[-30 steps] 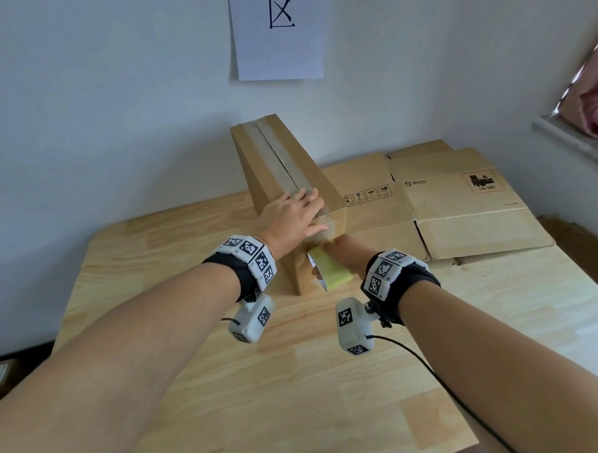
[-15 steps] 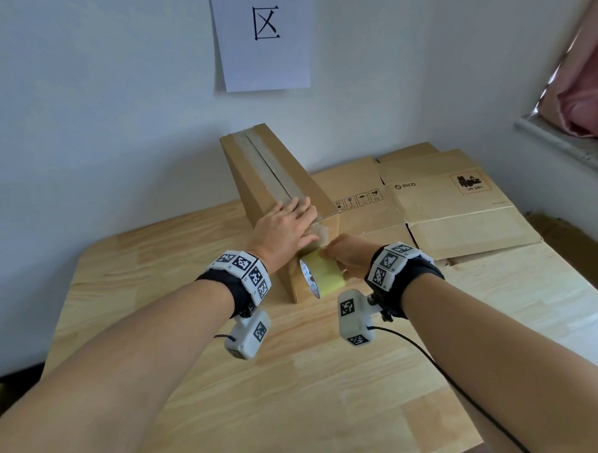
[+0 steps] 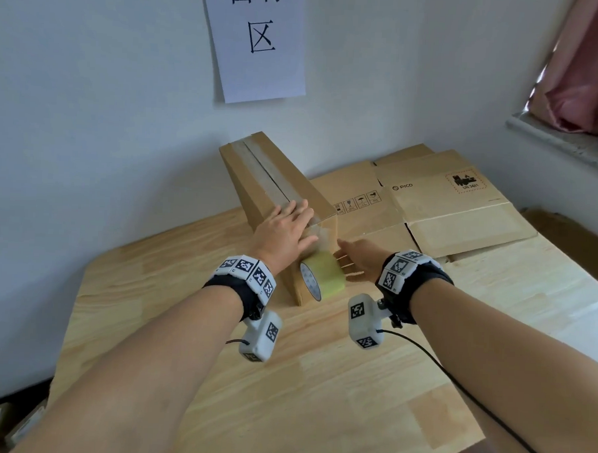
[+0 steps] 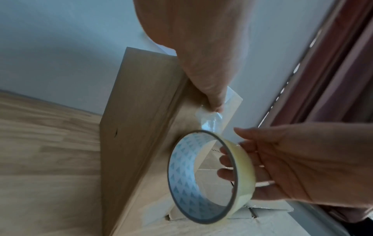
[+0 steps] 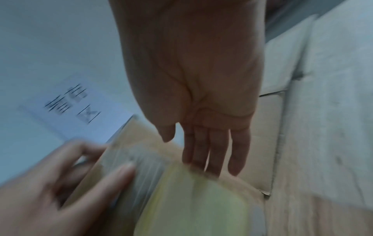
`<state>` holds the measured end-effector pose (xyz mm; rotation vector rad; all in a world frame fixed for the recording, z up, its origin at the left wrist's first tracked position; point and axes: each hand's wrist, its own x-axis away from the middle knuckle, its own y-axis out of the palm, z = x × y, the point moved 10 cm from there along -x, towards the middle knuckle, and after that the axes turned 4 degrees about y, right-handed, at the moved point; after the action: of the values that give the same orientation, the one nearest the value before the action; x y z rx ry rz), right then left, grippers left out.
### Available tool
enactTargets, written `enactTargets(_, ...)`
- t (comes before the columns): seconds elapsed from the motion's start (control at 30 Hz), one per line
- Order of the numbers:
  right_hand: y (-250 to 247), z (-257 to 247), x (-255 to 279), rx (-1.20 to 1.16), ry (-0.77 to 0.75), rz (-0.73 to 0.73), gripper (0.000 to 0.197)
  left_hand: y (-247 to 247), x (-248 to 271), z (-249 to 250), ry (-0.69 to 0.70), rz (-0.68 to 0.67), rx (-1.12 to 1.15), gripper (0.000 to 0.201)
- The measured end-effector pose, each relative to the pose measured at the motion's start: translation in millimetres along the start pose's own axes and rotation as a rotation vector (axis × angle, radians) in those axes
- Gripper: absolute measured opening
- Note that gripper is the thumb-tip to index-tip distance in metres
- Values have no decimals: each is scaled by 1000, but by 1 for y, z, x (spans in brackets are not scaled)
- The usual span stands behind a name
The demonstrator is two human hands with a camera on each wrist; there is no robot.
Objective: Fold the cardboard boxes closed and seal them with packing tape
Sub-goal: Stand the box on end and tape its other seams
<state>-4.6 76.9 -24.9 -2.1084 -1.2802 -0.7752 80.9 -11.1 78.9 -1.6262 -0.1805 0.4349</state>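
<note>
Here, flat left hand (image 3: 287,231) presses glossy tape onto cardboard box (image 3: 275,191).

Head view high; wrist views close, sharing tape roll (image 4: 210,177).

Paper sign (image 3: 261,39), pink curtain (image 3: 584,84)

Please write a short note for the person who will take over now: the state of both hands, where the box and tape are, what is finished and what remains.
Left hand: flat on the upright box, thumb pressing the tape strip at the near edge.
Right hand: fingers straight, against the tape roll, not gripping it.
The roll hangs by its strip at the box's front face, above the table.
Done: top seam taped.
Left: cut the strip, smooth its end down. Flattened boxes behind are not yet folded.
</note>
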Motion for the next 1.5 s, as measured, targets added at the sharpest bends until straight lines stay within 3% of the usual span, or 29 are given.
enactTargets(0.13, -52, 26, 3, -212, 38, 113, 32, -1, -1, 0, -60, 18, 76, 51)
enactTargets(0.27, -100, 79, 3, -242, 100, 246, 21, -7, 3, 3, -133, 46, 130, 50)
enactTargets(0.5, -151, 130, -3, 64, 121, 300, 32, -3, 4, 6, -274, 98, 152, 43)
enactTargets(0.63, -195, 184, -52, 607, 194, 378, 49, -3, 7, 15, -384, 157, 58, 44)
enactTargets(0.7, -205, 201, -65, 744, 174, 390, 47, -2, 8, 23, -445, 192, 20, 46)
enactTargets(0.8, -209, 198, -31, 544, 199, 362, 37, 2, 8, 32, -531, 224, 25, 47)
enactTargets(0.97, -214, 226, -43, 471, 220, 324, 40, 5, 6, 32, -583, 249, 45, 49)
enactTargets(1.07, -218, 219, -51, 443, 77, 384, 38, 7, 8, 32, -606, 275, 61, 49)
enactTargets(1.23, -208, 219, -59, 677, 63, 283, 42, 7, 9, 31, -618, 281, 84, 51)
enactTargets(1.5, -207, 203, -74, 744, 52, 331, 29, 6, 13, 34, -628, 296, 84, 51)
